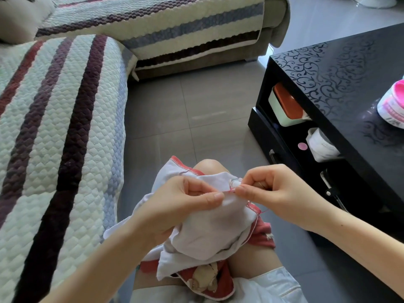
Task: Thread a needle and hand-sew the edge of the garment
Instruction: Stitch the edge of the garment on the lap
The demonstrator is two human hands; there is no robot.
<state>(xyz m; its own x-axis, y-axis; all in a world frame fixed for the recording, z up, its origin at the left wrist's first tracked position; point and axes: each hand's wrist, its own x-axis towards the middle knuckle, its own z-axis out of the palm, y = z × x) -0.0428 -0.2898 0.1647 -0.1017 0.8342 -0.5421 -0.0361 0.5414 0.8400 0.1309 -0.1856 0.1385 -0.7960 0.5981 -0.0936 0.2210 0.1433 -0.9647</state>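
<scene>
- Garment [209, 232] lies bunched on the lap at 6 o'clock of the view; the left hand [181, 206] grips a fold of it, thumb pressed over the cloth.
- Right hand [277, 193] is closed in a pinch right at the edge [229, 190], its fingertips nearly meeting the left thumb; the needle is too fine to see, so I judge it sits in that pinch.
- Risk: the hands are so close that a push toward 9 o'clock could prick the left thumb.
- Risk: the cloth is layered under the fold; a deep stitch could catch the layer below and sew it shut.
- Risk: pink thread [263, 212] trails slack toward 4 o'clock; it could loop, knot or snag on the trim when pulled.
- The held edge runs long from 9 to 3 o'clock, then its red trim drops toward 5 o'clock; the needle likely lies along it, tip toward 9 o'clock.
</scene>
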